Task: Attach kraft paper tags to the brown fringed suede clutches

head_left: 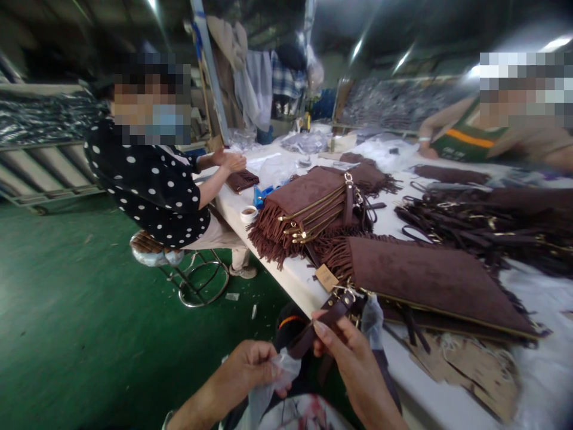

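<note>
At the bottom middle my left hand (257, 369) pinches a thin clear plastic sleeve (289, 367). The end of a dark brown leather strap (302, 341) meets the sleeve's opening; how far it goes in I cannot tell. My right hand (347, 343) grips that strap between thumb and fingers, higher up. The strap's other end has gold hardware and lies by a brown fringed suede bag (421, 269) on the table. A tan paper tag (326, 278) lies beside the hardware. Another bit of plastic (372, 322) hangs just right of my right hand.
A stack of fringed bags (308, 197) stands farther along the white table (293, 286), near a small white cup (248, 214). More straps and bags (487, 221) are heaped at right, above brown tags (470, 364). One person (147, 179) sits left; another (474, 137) is across.
</note>
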Motion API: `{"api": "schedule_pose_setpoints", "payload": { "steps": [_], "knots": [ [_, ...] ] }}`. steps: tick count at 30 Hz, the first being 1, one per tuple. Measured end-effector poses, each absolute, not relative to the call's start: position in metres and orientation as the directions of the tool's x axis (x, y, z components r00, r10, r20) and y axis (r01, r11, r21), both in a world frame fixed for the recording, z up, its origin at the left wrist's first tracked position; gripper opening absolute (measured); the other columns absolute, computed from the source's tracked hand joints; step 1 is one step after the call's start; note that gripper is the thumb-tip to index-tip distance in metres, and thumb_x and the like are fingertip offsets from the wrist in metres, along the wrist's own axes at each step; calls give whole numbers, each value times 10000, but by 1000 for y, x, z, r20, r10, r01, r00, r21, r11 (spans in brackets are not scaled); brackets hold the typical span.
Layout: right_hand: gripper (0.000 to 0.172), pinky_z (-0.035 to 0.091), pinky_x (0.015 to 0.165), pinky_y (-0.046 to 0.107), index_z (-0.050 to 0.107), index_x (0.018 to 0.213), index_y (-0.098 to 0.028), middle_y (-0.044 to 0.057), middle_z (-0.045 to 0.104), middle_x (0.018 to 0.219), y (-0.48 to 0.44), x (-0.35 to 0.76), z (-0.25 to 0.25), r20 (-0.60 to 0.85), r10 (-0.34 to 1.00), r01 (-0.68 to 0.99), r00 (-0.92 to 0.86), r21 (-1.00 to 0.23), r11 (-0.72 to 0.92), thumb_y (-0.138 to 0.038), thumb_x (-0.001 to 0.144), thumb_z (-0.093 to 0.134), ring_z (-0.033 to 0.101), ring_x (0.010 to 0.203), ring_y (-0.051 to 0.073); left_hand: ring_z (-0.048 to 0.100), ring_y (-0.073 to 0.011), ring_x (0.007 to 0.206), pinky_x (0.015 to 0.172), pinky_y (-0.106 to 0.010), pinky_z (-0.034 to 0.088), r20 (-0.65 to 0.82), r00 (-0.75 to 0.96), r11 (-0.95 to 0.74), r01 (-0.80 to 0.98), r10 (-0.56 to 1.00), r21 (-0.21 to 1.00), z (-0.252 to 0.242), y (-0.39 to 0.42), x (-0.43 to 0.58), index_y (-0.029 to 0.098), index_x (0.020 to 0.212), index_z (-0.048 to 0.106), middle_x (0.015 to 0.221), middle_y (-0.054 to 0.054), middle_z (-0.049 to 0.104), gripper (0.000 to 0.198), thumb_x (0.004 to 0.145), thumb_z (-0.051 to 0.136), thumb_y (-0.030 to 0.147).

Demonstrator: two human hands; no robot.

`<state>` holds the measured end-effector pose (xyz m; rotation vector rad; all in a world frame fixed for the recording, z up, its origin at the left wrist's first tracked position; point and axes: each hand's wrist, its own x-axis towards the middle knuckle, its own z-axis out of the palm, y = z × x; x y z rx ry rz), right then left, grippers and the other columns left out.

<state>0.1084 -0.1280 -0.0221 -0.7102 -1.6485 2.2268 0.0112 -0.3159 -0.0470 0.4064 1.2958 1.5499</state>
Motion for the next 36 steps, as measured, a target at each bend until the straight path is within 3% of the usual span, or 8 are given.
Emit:
{"api": "schedule_pose_setpoints", "payload": {
  "steps": [7, 16, 22, 26, 33, 36],
  "knots": [
    [423, 429, 600, 250, 645, 1030, -153, -14, 599, 629, -121, 115, -24, -215, 467, 101, -858, -961, -256, -503, 795, 684, 547, 603, 134, 643, -154, 594, 576, -216, 415, -374, -424, 132, -499, 825, 857, -49, -314, 14, 87, 781, 643, 749, -123, 717, 351, 753, 751, 420],
    [369, 420, 592, 256, 637, 1016, -148, -21, 577, 635, -123, 116, -24, -183, 472, 100, -862, -976, -196, -462, 823, 659, 533, 604, 136, 646, -163, 622, 614, -236, 443, -354, -400, 113, -514, 845, 850, -45, -309, 22, 92, 776, 613, 765, -139, 715, 359, 770, 747, 425],
    [297, 384, 500, 213, 573, 962, -186, -45, 568, 663, -121, 114, -28, -197, 483, 94, -853, -969, -229, -391, 792, 705, 510, 555, 108, 643, -160, 606, 579, -228, 448, -359, -426, 92, -531, 830, 842, -41, -296, 29, 87, 876, 634, 789, -137, 714, 458, 708, 791, 483],
    [223, 389, 517, 213, 567, 887, -192, -43, 572, 672, -121, 114, -33, -182, 510, 92, -841, -976, -197, -345, 795, 701, 514, 576, 110, 644, -169, 651, 591, -231, 450, -402, -444, 96, -567, 801, 818, -45, -287, 37, 95, 949, 645, 826, -141, 715, 527, 696, 778, 537],
    [276, 363, 451, 204, 588, 836, -192, -45, 571, 606, -126, 115, -45, -244, 505, 134, -828, -960, -244, -418, 756, 725, 491, 508, 110, 593, -170, 672, 631, -265, 455, -297, -562, 128, -320, 772, 939, -58, -263, 32, 107, 866, 650, 771, -70, 673, 389, 834, 635, 495],
    [402, 310, 395, 195, 587, 995, -188, -47, 577, 535, -117, 114, -44, -230, 604, 117, -763, -968, -220, -539, 810, 647, 433, 408, 91, 586, -176, 675, 632, -256, 430, -247, -593, 201, -144, 767, 969, -55, -262, 24, 129, 829, 643, 730, -45, 649, 365, 874, 564, 483]
  ]
}}
